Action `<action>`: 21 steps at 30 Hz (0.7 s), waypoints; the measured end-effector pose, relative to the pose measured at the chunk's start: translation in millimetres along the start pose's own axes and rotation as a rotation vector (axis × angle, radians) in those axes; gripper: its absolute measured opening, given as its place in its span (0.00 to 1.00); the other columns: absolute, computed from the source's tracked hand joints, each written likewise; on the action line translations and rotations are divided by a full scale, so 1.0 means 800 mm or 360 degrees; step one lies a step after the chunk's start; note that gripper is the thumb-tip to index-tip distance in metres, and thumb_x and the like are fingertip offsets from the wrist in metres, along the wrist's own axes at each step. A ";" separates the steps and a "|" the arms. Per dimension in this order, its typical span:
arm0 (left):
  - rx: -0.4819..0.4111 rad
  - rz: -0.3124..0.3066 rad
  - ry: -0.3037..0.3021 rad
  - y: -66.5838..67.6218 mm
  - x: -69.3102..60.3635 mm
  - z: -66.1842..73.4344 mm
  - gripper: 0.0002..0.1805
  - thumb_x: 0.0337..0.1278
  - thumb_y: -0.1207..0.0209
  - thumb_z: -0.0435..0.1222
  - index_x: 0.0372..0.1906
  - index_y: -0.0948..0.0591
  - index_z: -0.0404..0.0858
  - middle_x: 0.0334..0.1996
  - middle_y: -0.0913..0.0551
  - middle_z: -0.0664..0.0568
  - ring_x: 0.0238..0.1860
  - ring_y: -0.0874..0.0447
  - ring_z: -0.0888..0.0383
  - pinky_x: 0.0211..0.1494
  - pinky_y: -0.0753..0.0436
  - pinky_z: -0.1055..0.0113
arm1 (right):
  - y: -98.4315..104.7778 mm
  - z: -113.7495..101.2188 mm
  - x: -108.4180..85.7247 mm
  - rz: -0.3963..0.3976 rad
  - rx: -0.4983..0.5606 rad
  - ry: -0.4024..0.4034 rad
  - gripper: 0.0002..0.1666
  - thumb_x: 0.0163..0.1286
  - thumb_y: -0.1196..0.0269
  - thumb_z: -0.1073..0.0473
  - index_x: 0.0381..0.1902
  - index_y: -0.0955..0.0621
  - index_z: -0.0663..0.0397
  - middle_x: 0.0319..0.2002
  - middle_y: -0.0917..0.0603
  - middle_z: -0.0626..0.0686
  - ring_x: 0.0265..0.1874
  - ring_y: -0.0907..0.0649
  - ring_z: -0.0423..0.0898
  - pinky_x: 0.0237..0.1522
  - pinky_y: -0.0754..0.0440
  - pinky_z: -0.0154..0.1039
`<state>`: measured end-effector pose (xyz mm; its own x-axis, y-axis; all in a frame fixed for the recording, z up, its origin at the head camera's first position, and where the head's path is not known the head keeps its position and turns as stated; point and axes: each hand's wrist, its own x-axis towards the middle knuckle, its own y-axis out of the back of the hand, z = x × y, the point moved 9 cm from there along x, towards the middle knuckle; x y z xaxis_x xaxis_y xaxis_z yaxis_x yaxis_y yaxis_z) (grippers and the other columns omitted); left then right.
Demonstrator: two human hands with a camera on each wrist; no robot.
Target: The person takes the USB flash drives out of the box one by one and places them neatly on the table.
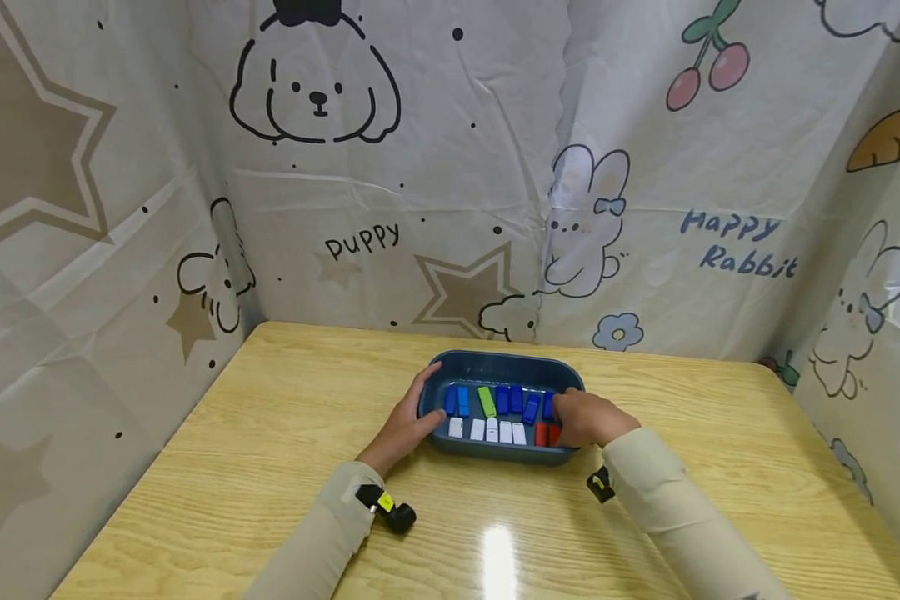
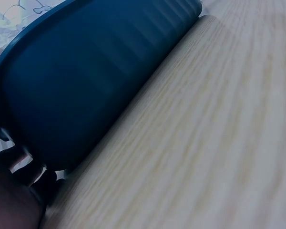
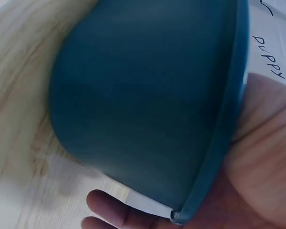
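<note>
A dark blue bin [image 1: 495, 452] holds small toy cars in two rows: several blue ones [image 1: 502, 400] and a green one [image 1: 487, 402] at the back, several white ones [image 1: 491, 429] and red ones [image 1: 542, 434] in front. The left hand [image 1: 403, 425] grips the bin's left end, thumb over the rim; in the left wrist view its fingers [image 2: 35, 174] curl by the bin wall [image 2: 86, 71]. Over the right end lies the right hand [image 1: 594, 417], beside the red cars. The right wrist view shows its palm [image 3: 262, 157] against the rim; its fingertips inside the bin are hidden.
The bin stands on a light wooden table [image 1: 307, 375], toward its back edge. A printed cloth [image 1: 435, 167] with cartoon animals hangs behind and at both sides. A small black device is strapped to each wrist, the left one [image 1: 399, 517] hanging near the tabletop.
</note>
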<state>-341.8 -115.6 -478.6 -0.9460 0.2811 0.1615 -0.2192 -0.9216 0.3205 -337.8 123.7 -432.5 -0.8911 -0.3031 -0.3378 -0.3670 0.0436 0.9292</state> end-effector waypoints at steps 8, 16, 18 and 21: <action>0.0017 -0.0074 0.0050 0.001 -0.008 0.029 0.40 0.63 0.47 0.32 0.76 0.51 0.46 0.77 0.54 0.46 0.75 0.58 0.42 0.71 0.52 0.38 | 0.000 -0.001 0.001 -0.0026 -0.0049 -0.0037 0.13 0.54 0.29 0.60 0.35 0.22 0.54 0.38 0.26 0.54 0.33 0.25 0.52 0.32 0.23 0.45; -0.0011 -0.0004 0.0027 0.001 0.002 0.000 0.40 0.63 0.45 0.34 0.75 0.48 0.57 0.76 0.52 0.53 0.75 0.56 0.46 0.71 0.53 0.38 | -0.002 0.000 0.003 -0.0027 -0.0066 -0.0031 0.14 0.54 0.28 0.58 0.35 0.22 0.53 0.39 0.25 0.54 0.33 0.25 0.52 0.33 0.23 0.46; -0.0019 0.0008 0.0022 0.001 0.002 0.000 0.40 0.63 0.45 0.34 0.75 0.48 0.58 0.76 0.51 0.54 0.75 0.55 0.47 0.71 0.52 0.38 | -0.002 0.000 0.003 -0.0028 -0.0070 -0.0040 0.15 0.54 0.28 0.57 0.35 0.21 0.54 0.39 0.25 0.54 0.33 0.25 0.52 0.33 0.23 0.46; -0.0026 0.0021 0.0021 0.001 0.001 0.001 0.40 0.62 0.45 0.34 0.74 0.47 0.60 0.76 0.51 0.54 0.75 0.54 0.47 0.70 0.51 0.38 | -0.001 0.000 0.004 -0.0021 -0.0085 -0.0048 0.16 0.53 0.27 0.55 0.35 0.21 0.54 0.39 0.25 0.54 0.33 0.25 0.52 0.34 0.22 0.47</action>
<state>-342.6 -116.1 -477.7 -0.9519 0.2654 0.1533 -0.2104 -0.9295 0.3028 -340.0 122.9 -434.4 -0.8943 -0.2744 -0.3534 -0.3645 -0.0111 0.9311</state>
